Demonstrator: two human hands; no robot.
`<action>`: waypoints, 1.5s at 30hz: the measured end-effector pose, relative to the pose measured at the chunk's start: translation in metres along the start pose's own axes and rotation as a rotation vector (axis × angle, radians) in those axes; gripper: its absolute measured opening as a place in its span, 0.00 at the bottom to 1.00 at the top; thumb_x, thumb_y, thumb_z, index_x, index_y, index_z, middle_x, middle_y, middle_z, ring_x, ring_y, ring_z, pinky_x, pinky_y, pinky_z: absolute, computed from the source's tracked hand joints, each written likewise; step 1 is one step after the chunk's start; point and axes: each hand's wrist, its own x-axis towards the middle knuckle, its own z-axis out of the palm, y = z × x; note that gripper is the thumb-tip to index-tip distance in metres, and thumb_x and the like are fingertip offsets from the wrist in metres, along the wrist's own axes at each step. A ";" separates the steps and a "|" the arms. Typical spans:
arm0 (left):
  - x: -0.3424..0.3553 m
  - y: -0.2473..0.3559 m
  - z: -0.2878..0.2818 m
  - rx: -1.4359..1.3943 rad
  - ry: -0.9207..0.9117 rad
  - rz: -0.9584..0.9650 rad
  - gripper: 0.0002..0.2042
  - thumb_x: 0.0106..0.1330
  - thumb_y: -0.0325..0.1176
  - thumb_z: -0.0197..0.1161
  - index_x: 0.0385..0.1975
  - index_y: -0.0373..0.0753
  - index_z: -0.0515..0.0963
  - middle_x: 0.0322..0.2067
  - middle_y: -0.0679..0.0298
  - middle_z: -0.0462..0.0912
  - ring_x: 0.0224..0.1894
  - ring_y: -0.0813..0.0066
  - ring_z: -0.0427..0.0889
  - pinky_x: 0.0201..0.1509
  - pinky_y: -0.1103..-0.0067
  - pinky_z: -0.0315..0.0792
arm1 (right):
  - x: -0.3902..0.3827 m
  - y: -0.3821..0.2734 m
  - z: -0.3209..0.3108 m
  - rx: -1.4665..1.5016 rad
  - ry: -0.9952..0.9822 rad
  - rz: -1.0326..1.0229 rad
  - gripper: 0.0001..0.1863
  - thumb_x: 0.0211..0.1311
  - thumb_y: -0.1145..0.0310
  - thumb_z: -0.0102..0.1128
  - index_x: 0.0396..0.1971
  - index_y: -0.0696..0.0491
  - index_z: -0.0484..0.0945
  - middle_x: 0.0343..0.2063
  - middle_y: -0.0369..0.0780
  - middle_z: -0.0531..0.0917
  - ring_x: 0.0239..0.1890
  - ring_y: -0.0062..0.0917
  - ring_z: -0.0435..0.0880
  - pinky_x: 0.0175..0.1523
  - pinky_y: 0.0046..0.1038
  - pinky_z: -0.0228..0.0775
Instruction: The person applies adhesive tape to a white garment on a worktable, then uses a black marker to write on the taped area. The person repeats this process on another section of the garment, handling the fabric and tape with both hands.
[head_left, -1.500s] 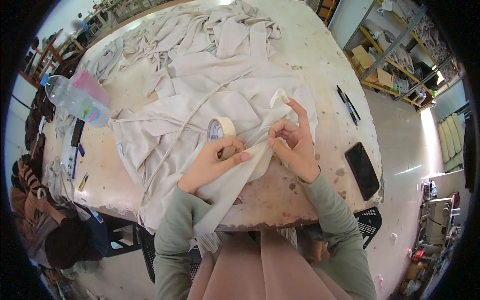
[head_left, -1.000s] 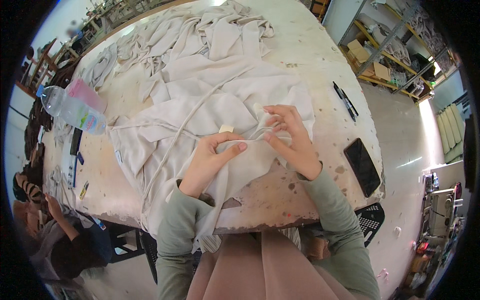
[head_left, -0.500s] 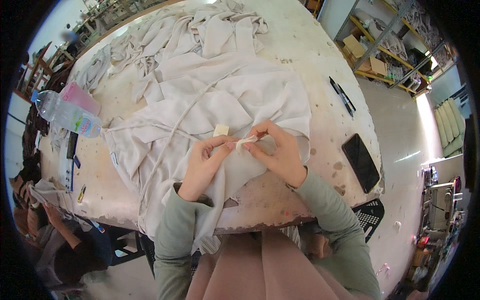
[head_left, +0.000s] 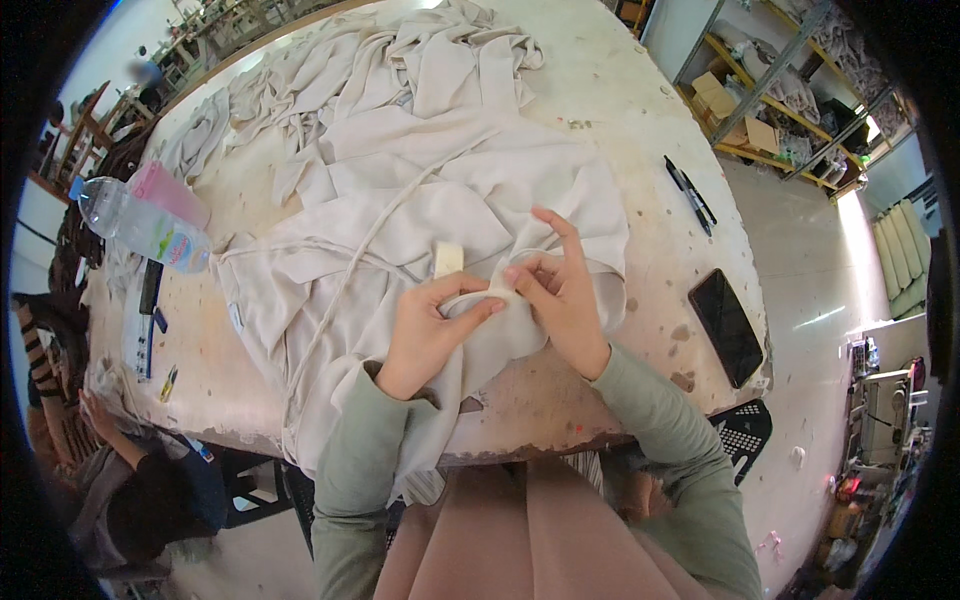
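A cream-coloured garment (head_left: 420,215) lies spread and rumpled over the table, with a long thin cord of the same cloth running across it. My left hand (head_left: 430,325) pinches a folded edge of the garment between thumb and fingers. Close beside it, my right hand (head_left: 560,295) grips the same edge with thumb and bent fingers, one finger stretched up. A short band of cloth curves between the two hands. Just beyond my left hand, a small pale yellow tag (head_left: 449,260) lies on the cloth.
Right of the garment lie a black phone (head_left: 725,328) and pens (head_left: 690,195). At left are a water bottle (head_left: 150,232), a pink container (head_left: 170,195) and a small yellow cutter (head_left: 168,384). Another person (head_left: 140,480) handles cloth at lower left. Shelves (head_left: 770,90) stand far right.
The small bunched fold between my fingertips is now opened into a wider curved band. My right hand's one finger has lifted, and my left hand has shifted slightly right.
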 end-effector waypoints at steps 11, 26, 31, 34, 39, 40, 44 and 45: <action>0.000 0.007 -0.010 0.231 0.129 0.178 0.10 0.53 0.27 0.70 0.35 0.34 0.82 0.27 0.63 0.82 0.30 0.80 0.78 0.38 0.83 0.71 | 0.000 -0.009 -0.007 -0.333 -0.295 -0.090 0.09 0.65 0.69 0.59 0.41 0.58 0.78 0.28 0.31 0.78 0.29 0.12 0.73 0.35 0.16 0.65; -0.070 0.045 -0.110 0.095 0.690 0.117 0.06 0.62 0.31 0.63 0.32 0.37 0.75 0.33 0.70 0.76 0.38 0.82 0.71 0.47 0.85 0.63 | 0.015 -0.042 -0.042 -0.298 -0.218 -0.289 0.08 0.54 0.73 0.69 0.32 0.60 0.81 0.29 0.36 0.83 0.33 0.16 0.78 0.41 0.21 0.69; -0.056 0.049 -0.167 0.156 0.939 0.307 0.06 0.64 0.31 0.60 0.35 0.36 0.75 0.35 0.66 0.77 0.40 0.78 0.72 0.49 0.80 0.64 | 0.012 -0.045 -0.043 -0.190 -0.213 -0.207 0.07 0.57 0.72 0.66 0.32 0.59 0.80 0.28 0.34 0.81 0.33 0.15 0.76 0.40 0.19 0.68; -0.027 0.044 -0.178 0.862 1.034 0.203 0.09 0.66 0.34 0.59 0.40 0.35 0.76 0.36 0.65 0.80 0.41 0.71 0.74 0.48 0.76 0.67 | 0.012 -0.041 -0.038 -0.237 -0.198 -0.268 0.05 0.60 0.73 0.63 0.32 0.58 0.79 0.26 0.32 0.78 0.29 0.14 0.73 0.37 0.18 0.64; -0.016 0.024 -0.087 0.754 0.694 0.130 0.17 0.59 0.32 0.64 0.49 0.38 0.75 0.46 0.54 0.72 0.49 0.58 0.69 0.55 0.69 0.62 | 0.012 -0.030 -0.023 -0.351 -0.182 -0.507 0.04 0.61 0.72 0.60 0.34 0.56 0.80 0.28 0.33 0.79 0.29 0.16 0.74 0.35 0.18 0.64; -0.021 0.025 -0.068 0.648 0.450 0.258 0.17 0.58 0.33 0.65 0.48 0.38 0.76 0.45 0.53 0.71 0.49 0.57 0.68 0.54 0.68 0.63 | 0.008 -0.028 -0.021 -0.371 -0.230 -0.434 0.04 0.61 0.72 0.60 0.34 0.56 0.80 0.28 0.34 0.79 0.29 0.17 0.75 0.35 0.18 0.65; -0.033 0.037 -0.014 0.386 0.062 0.250 0.11 0.58 0.31 0.65 0.38 0.35 0.77 0.37 0.55 0.72 0.42 0.58 0.71 0.48 0.71 0.64 | -0.005 -0.025 -0.013 -0.277 -0.365 -0.349 0.09 0.62 0.66 0.61 0.38 0.55 0.79 0.27 0.39 0.80 0.26 0.26 0.76 0.34 0.26 0.68; -0.034 0.042 -0.011 0.324 0.057 0.177 0.09 0.59 0.31 0.65 0.36 0.34 0.77 0.35 0.56 0.72 0.40 0.61 0.71 0.47 0.73 0.65 | -0.006 -0.026 -0.013 -0.290 -0.345 -0.353 0.09 0.61 0.66 0.61 0.38 0.54 0.79 0.28 0.39 0.80 0.27 0.27 0.77 0.35 0.27 0.68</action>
